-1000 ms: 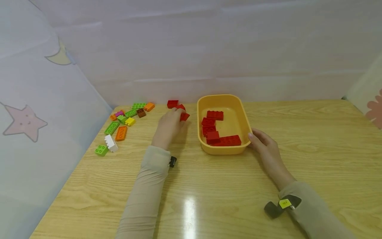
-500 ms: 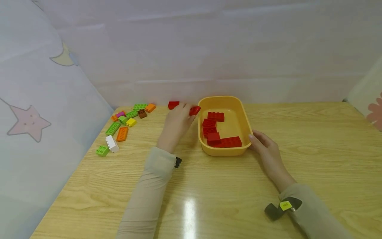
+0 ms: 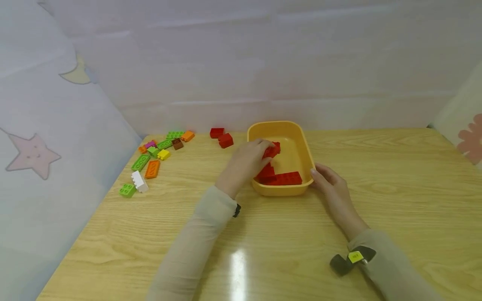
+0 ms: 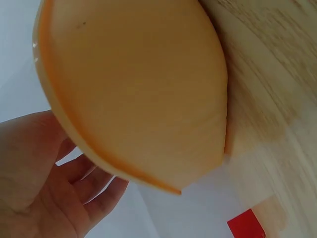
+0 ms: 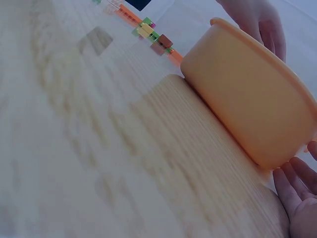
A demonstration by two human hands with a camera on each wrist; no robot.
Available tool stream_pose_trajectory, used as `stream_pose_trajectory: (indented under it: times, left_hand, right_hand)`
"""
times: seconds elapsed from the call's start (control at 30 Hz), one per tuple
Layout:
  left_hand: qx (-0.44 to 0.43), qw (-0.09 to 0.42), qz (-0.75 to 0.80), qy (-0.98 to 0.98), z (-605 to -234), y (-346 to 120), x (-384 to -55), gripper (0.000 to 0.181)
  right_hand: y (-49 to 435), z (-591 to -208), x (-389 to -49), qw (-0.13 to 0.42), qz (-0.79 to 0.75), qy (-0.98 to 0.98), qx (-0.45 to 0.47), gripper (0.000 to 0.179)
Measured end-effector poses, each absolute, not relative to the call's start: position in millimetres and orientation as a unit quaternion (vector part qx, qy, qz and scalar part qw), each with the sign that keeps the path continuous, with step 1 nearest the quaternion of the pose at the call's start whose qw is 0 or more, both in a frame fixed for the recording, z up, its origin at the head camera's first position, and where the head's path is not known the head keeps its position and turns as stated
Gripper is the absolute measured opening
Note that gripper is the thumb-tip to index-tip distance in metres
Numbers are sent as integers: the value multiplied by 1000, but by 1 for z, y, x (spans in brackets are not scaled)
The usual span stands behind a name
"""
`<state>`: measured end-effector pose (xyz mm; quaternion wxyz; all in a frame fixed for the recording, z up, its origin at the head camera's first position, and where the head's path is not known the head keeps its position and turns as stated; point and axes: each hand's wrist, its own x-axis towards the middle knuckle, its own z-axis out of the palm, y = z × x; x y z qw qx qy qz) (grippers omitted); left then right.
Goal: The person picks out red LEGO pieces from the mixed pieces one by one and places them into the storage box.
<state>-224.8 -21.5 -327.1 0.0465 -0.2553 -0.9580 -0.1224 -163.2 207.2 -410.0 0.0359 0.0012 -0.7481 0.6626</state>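
Note:
My left hand (image 3: 246, 163) reaches over the left rim of a yellow plastic bin (image 3: 295, 146), its fingers and thumb around a red toy brick (image 3: 268, 152). In the left wrist view the left hand's fingertips (image 4: 106, 196) pass behind the bin's rim, so the brick is hidden there. Several red bricks lie in the bin, among them a long one (image 3: 284, 178) near the front wall. At the bin's front right corner my right hand (image 3: 336, 196) holds it, thumb by the rim. The right wrist view shows its fingers (image 5: 297, 181) against the outer wall.
Two red bricks, one at the wall (image 3: 216, 133) and one nearer (image 3: 226, 141), lie left of the bin. A group of green, orange, yellow, brown, pink and white bricks (image 3: 139, 181) is spread along the left of the wooden table (image 3: 286, 242). White sheets hang behind.
My left hand has lifted a red brick off the table and carried it right, over the rim into the bin. The right hand stays at the bin's corner.

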Motion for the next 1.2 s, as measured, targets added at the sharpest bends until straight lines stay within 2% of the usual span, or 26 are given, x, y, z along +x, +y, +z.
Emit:
stream_pose_trajectory:
  times: [0.3, 0.9, 1.2]
  left_hand:
    - [-276, -50, -73, -957, -332, 2, -232, 41]
    - [-307, -79, -26, -948, -348, 18, -237, 36]
    - [-309, -71, -11, -948, -348, 18, -237, 36]
  right_hand:
    - [205, -410, -162, 32, 652, -758, -1, 64]
    - [205, -408, -161, 25, 645, -764, -12, 66]
    - [206, -407, -161, 24, 640, -768, -9, 67]
